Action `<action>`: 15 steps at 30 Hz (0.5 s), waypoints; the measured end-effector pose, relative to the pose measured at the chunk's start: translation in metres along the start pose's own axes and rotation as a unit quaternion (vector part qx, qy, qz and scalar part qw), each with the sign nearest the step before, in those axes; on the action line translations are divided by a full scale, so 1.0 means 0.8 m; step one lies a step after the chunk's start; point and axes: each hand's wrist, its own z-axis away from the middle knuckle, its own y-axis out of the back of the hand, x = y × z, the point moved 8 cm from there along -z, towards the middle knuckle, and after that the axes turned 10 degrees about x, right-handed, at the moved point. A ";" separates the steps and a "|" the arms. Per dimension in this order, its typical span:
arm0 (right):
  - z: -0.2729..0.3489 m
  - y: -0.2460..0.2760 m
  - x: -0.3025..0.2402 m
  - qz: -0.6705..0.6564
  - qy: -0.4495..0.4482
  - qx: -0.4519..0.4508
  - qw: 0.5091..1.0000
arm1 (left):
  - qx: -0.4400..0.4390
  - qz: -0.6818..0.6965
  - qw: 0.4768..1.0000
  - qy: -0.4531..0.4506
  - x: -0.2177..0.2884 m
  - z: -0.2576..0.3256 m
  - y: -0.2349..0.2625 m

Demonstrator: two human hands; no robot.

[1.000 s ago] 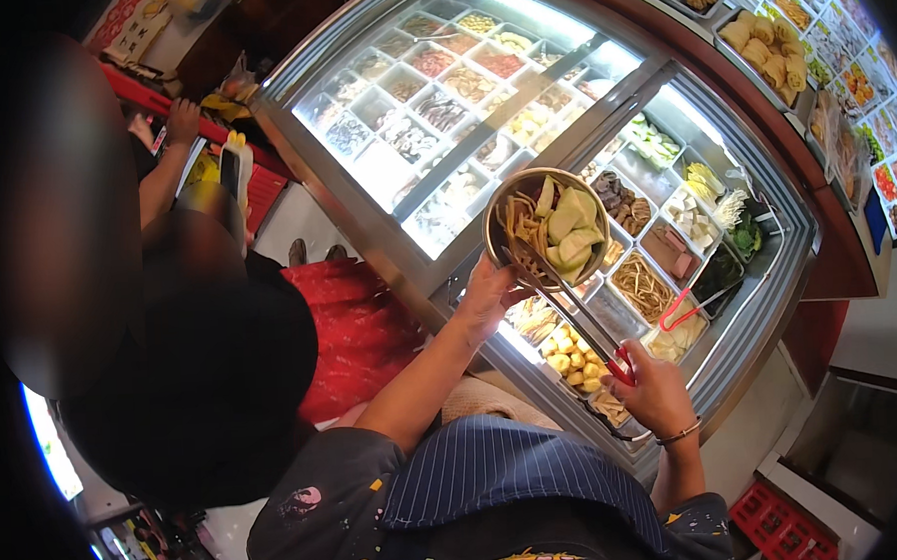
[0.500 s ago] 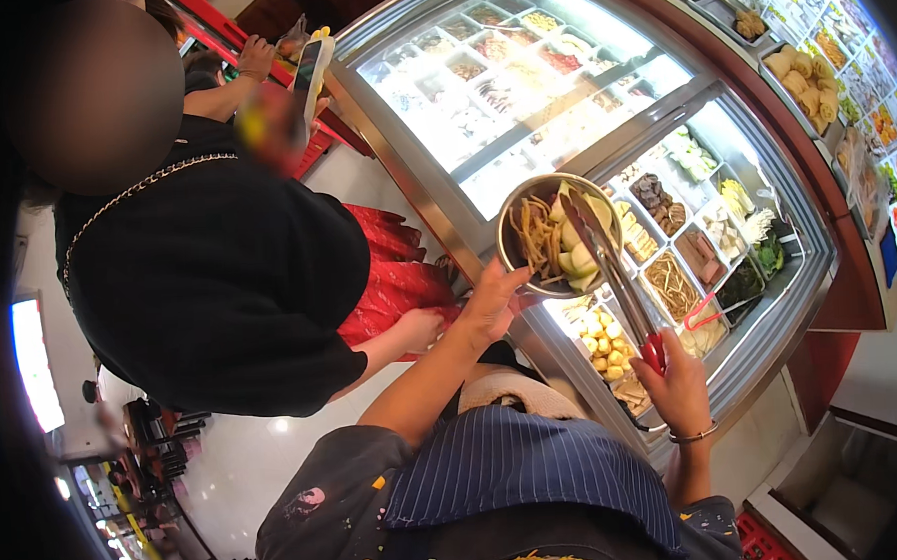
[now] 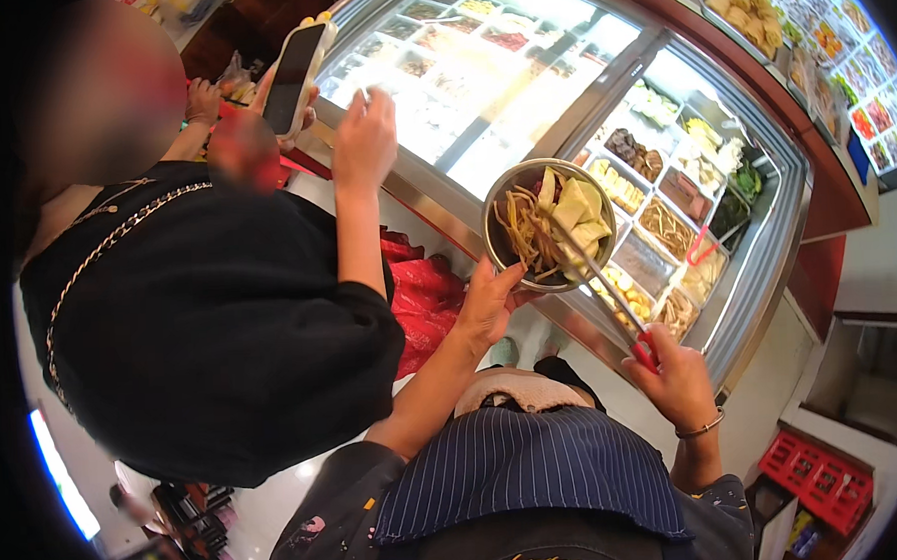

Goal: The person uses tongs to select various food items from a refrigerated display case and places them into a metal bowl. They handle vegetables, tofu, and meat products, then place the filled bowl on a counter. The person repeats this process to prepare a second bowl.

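Head view, items as I log them: my left hand (image 3: 490, 303) is closed on the near rim of a round metal bowl (image 3: 549, 226), thumb over the edge, holding it up above the front edge of a glass-topped display case (image 3: 768, 256). Bowl contents: pale sliced pieces (image 3: 578, 212) on the right side, thin brownish strips (image 3: 521, 232) on the left. My right hand (image 3: 678, 375) is wrapped around the red handle end of a pair of metal tongs (image 3: 601, 283); the tongs run up and left, with their tips inside the bowl among the pale slices. I cannot tell whether the tips pinch anything. A thin bracelet (image 3: 700, 429) sits on my right wrist. Case contents: rows of small trays of food (image 3: 666, 225) under the glass, a red-handled utensil (image 3: 700, 244) lying among them. To my left, another person in a black top (image 3: 210, 320) stands close to the case, one hand (image 3: 364, 144) raised over the glass, the other holding a phone (image 3: 292, 77). A red crate (image 3: 823, 479) sits on the floor at lower right.
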 end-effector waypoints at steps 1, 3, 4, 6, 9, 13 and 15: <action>0.010 -0.006 -0.006 0.018 0.002 -0.011 1.000 | 0.000 -0.007 1.000 0.005 -0.002 0.002 0.003; 0.027 -0.015 -0.011 0.033 -0.009 -0.020 0.999 | -0.004 -0.016 1.000 0.015 -0.008 0.007 0.008; 0.036 -0.017 -0.011 0.030 -0.021 -0.018 0.999 | -0.007 -0.020 1.000 0.021 -0.011 0.010 0.012; 0.052 -0.015 -0.010 0.024 -0.040 0.005 0.999 | -0.013 -0.025 0.999 0.036 -0.019 0.018 0.015; 0.070 -0.003 -0.004 0.020 -0.051 0.079 0.995 | -0.029 -0.034 0.998 0.046 -0.028 0.027 0.011; 0.076 0.010 0.015 0.050 -0.079 0.104 0.990 | -0.025 -0.041 0.997 0.054 -0.035 0.043 0.002; 0.075 0.021 0.018 0.045 -0.077 0.104 0.991 | -0.028 -0.038 0.997 0.053 -0.037 0.051 -0.006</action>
